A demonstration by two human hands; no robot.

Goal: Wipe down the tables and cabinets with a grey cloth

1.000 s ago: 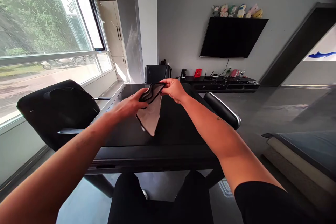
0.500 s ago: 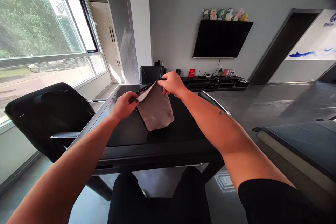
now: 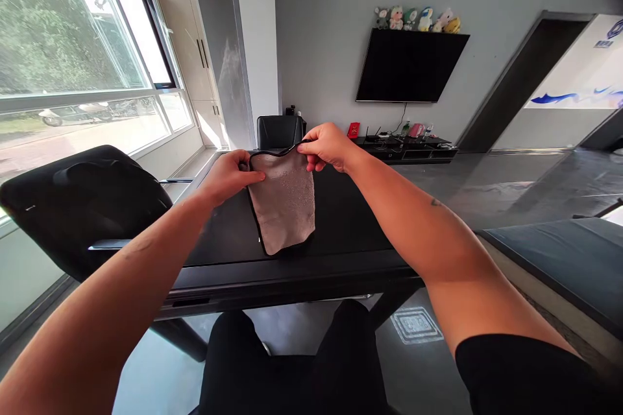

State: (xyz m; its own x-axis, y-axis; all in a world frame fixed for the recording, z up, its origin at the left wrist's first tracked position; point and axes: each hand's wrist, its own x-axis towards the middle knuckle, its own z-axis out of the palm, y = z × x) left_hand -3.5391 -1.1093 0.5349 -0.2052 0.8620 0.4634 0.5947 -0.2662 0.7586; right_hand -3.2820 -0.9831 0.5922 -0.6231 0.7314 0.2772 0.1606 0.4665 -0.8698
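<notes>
A pinkish-beige microfibre cloth [image 3: 283, 204] with black edge binding hangs between my hands, its lower end reaching down to the black table [image 3: 343, 220]. My left hand [image 3: 230, 176] is shut on the cloth's upper left corner. My right hand [image 3: 327, 146] pinches the upper right corner, so the top edge runs taut between them. Both hands are above the tabletop's far half. The part of the table behind the cloth is hidden.
A black office chair [image 3: 80, 201] stands at the table's left side, and another chair [image 3: 280, 132] stands at the far end. A low black TV cabinet [image 3: 403, 150] with small items stands by the far wall, beneath a wall-mounted TV [image 3: 411, 65]. A dark padded bench [image 3: 552, 253] lies to the right.
The cloth has opened from a narrow folded shape into a wide hanging sheet. My hands have spread apart and risen slightly, and the view has shifted a little.
</notes>
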